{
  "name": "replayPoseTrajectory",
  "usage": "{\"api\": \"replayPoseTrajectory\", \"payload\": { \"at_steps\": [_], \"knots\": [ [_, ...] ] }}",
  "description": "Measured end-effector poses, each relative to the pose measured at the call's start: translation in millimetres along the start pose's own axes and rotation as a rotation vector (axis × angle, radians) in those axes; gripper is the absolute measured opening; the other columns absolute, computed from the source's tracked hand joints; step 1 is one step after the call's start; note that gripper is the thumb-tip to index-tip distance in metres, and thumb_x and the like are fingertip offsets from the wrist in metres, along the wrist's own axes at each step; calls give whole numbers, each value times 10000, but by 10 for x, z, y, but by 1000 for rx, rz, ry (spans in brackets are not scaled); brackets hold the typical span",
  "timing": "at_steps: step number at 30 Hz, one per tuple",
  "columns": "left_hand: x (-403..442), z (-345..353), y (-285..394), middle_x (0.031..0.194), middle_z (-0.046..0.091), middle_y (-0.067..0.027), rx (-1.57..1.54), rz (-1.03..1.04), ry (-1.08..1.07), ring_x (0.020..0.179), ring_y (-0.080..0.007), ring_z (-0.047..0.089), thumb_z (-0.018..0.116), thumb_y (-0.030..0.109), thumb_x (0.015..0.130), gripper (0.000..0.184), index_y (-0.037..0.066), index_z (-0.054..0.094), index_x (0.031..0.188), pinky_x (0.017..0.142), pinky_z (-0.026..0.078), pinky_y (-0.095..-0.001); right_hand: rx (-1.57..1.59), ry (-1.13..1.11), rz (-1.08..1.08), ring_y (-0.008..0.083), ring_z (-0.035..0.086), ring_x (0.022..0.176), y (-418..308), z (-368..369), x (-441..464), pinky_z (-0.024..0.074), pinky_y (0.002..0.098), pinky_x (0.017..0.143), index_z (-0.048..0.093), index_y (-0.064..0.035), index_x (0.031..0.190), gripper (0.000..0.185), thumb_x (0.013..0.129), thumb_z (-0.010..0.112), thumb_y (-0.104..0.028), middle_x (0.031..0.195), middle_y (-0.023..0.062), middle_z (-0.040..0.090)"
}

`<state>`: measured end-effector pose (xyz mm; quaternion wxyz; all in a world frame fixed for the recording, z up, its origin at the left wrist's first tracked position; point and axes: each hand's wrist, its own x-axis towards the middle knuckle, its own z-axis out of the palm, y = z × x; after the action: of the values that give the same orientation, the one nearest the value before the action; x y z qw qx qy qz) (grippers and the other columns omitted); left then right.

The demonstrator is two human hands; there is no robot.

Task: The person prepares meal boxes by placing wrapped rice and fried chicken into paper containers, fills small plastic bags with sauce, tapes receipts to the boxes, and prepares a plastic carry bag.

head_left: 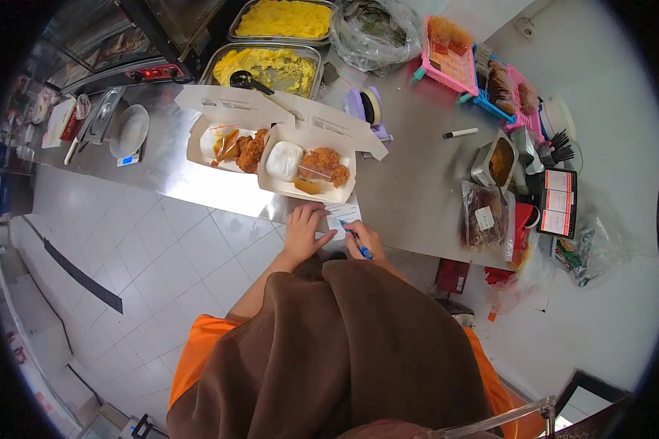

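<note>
My right hand [364, 239] is closed around a blue pen [359, 247], its tip on a small printed slip of paper [342, 213] at the counter's front edge. My left hand [303, 231] lies with fingers stretched out at the slip's left side, holding nothing. Just beyond both hands stands an open takeaway box [311, 194] with fried chicken [322, 165] and a white wrapped bundle [284, 161]. Beside it on the left, a second open box [195, 150] holds fried chicken and a brown piece I cannot identify.
Two trays of yellow food [284, 18] stand at the back, with a black-handled utensil [249, 80] in the nearer one. A marker [460, 133] lies on the steel counter [410, 175]. Pink and blue baskets [447, 67], a metal container [493, 161] and plastic packets [483, 216] line the right side.
</note>
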<state>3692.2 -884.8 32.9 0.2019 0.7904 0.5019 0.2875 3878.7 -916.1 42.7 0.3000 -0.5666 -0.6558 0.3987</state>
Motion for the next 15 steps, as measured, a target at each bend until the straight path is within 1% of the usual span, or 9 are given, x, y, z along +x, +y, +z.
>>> {"api": "replayPoseTrajectory", "payload": {
  "at_steps": [1, 4, 7, 9, 10, 12, 13, 15],
  "knots": [
    [6, -7, 2, 1102, 503, -50, -6, 0, -6, 1020, -263, 458, 719, 303, 684, 457, 109, 535, 1056, 833, 358, -395, 8, 30, -9, 305, 627, 765, -5, -1, 8, 470, 357, 675, 558, -40, 991, 174, 838, 544, -123, 819, 173, 621],
    [9, -20, 5, 1103, 502, -50, -13, 0, -21, 1021, -262, 457, 717, 304, 688, 457, 108, 534, 1058, 829, 355, -392, 18, -31, 0, 286, 623, 745, -33, -23, -14, 468, 344, 668, 563, -38, 978, 168, 831, 549, -118, 798, 163, 622],
    [5, -17, 7, 1103, 503, -51, -10, 0, -21, 1019, -267, 456, 715, 298, 692, 450, 106, 534, 1056, 829, 354, -394, -15, 28, 58, 280, 615, 704, -15, -7, -21, 468, 333, 653, 564, -34, 970, 165, 828, 556, -119, 786, 161, 620],
    [14, -51, 34, 1100, 508, -55, -19, 0, -17, 1014, -279, 457, 714, 285, 694, 440, 102, 535, 1052, 830, 357, -403, -12, -37, 118, 332, 604, 752, -34, -62, -23, 470, 382, 662, 558, -34, 945, 158, 803, 556, -103, 814, 184, 612],
    [22, -65, 23, 1077, 509, -61, -46, 19, -9, 992, -267, 468, 706, 268, 712, 417, 93, 527, 1045, 815, 370, -397, -12, -71, 146, 357, 599, 775, -49, -85, -13, 471, 407, 666, 555, -33, 933, 155, 791, 556, -96, 828, 195, 608],
    [41, -88, -13, 1032, 510, -74, -99, 55, 12, 950, -243, 490, 692, 235, 747, 373, 75, 511, 1032, 787, 395, -384, -197, 60, 36, 332, 580, 889, 50, -62, 56, 449, 416, 759, 556, -53, 985, 188, 805, 548, -104, 936, 187, 602],
    [23, -45, -57, 1003, 504, -76, -276, -115, 143, 905, -221, 494, 676, 224, 772, 350, 65, 495, 1026, 750, 407, -362, -289, 127, -20, 319, 570, 946, 83, -63, 101, 438, 420, 805, 557, -63, 1012, 206, 811, 544, -108, 991, 184, 599],
    [-56, 94, -202, 947, 493, -82, -630, -453, 393, 815, -176, 502, 643, 202, 821, 308, 45, 465, 1015, 677, 433, -318, -498, 100, -82, 286, 486, 1104, -53, -64, 196, 346, 454, 934, 525, -96, 1115, 292, 824, 526, -122, 1136, 157, 552]
  ]
}}
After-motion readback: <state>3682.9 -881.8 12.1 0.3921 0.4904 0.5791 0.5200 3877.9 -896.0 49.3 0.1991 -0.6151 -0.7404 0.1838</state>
